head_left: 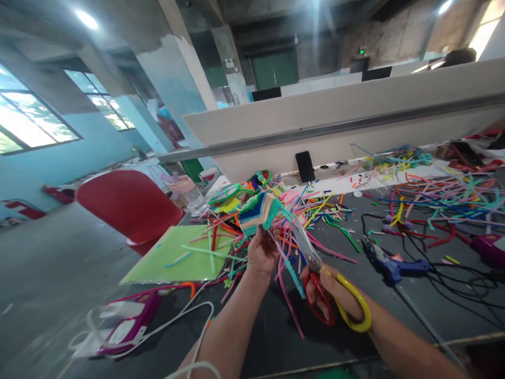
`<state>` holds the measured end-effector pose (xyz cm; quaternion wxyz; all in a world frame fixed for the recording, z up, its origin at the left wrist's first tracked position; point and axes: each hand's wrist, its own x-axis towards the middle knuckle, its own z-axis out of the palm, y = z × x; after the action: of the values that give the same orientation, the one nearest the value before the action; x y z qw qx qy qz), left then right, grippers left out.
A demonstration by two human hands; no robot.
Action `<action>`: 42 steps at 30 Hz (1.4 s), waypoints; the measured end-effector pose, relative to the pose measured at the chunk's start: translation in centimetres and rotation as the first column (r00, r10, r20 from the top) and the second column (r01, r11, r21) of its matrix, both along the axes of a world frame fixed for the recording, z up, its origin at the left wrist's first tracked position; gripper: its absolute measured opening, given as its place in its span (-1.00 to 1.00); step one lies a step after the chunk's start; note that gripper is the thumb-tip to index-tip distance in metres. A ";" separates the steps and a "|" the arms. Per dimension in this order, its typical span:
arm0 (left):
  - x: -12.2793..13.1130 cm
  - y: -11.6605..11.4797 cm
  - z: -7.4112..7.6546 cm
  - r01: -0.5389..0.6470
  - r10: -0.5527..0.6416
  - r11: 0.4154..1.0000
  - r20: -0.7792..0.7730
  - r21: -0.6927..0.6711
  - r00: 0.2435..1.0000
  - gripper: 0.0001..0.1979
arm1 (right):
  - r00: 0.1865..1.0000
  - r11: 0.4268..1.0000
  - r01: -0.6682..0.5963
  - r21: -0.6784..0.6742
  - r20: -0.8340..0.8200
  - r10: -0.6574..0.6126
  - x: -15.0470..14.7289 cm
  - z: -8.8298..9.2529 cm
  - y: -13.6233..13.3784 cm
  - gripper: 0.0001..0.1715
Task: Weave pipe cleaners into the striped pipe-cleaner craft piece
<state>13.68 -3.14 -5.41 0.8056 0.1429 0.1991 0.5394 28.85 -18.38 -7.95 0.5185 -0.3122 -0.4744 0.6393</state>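
Observation:
Near the middle, my left hand [262, 252] grips a striped fuzzy piece [258, 213] made of blue, cream, green and teal pipe cleaners. A twisted lilac and light-blue stem [290, 268] slants down beside that hand. To the right, my right hand [325, 292] is closed around scissors [351, 305] with one red and one yellow handle loop. Their blades point up and left, close to the teal strands at the right edge of the striped piece. Whether the blades touch the strands is too blurred to tell.
Loose pipe cleaners [465, 192] cover much of the dark table [272, 337]. A green sheet [169, 258] lies left, a purple power strip [134, 323] with white cables front left. A blue glue gun [394, 266] lies right; a phone [305, 166] leans on the partition. A red chair [126, 202] stands left.

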 end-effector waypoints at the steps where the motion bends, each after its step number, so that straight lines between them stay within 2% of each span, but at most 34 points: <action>1: 0.2 0.0 -0.3 0.010 -0.010 1.000 -0.006 0.008 1.000 -0.72 | 1.000 1.000 0.001 0.007 0.005 -0.001 0.1 0.0 0.0 -0.42; 7: 1.1 -0.5 -1.5 0.068 -0.068 0.998 -0.048 -0.008 0.997 -0.69 | 0.996 0.997 0.072 0.039 -0.053 -0.070 0.4 -0.5 0.4 -0.45; 13: 1.6 -0.9 -2.1 0.134 -0.131 0.991 -0.088 0.023 0.987 -0.66 | 0.993 0.993 0.098 0.063 -0.078 -0.093 0.3 -0.6 0.5 -0.48; 21: 1.9 -1.2 -1.6 0.075 -0.078 0.997 -0.092 -0.034 0.993 -0.68 | 0.995 0.993 0.089 0.072 -0.047 -0.086 0.3 0.4 0.4 -0.46; 31: 2.0 -1.2 -1.4 0.114 -0.116 0.993 -0.142 -0.022 0.983 -0.70 | 0.995 0.996 0.063 0.070 -0.076 -0.057 0.7 -0.7 0.8 -0.47; 37: 2.0 -1.1 -1.6 0.104 -0.104 0.995 -0.148 -0.010 0.984 -0.71 | 0.991 0.994 0.087 0.059 -0.107 -0.080 0.4 -0.3 0.8 -0.45; 42: 2.2 -1.3 -1.6 0.128 -0.127 0.992 -0.142 -0.002 0.982 -0.71 | 0.984 0.997 0.072 0.022 -0.164 -0.068 0.4 -0.5 0.8 -0.54</action>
<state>15.84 -4.39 -7.00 0.8216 0.1963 0.2446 0.4760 29.27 -17.63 -8.46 0.5821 -0.2680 -0.4278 0.6375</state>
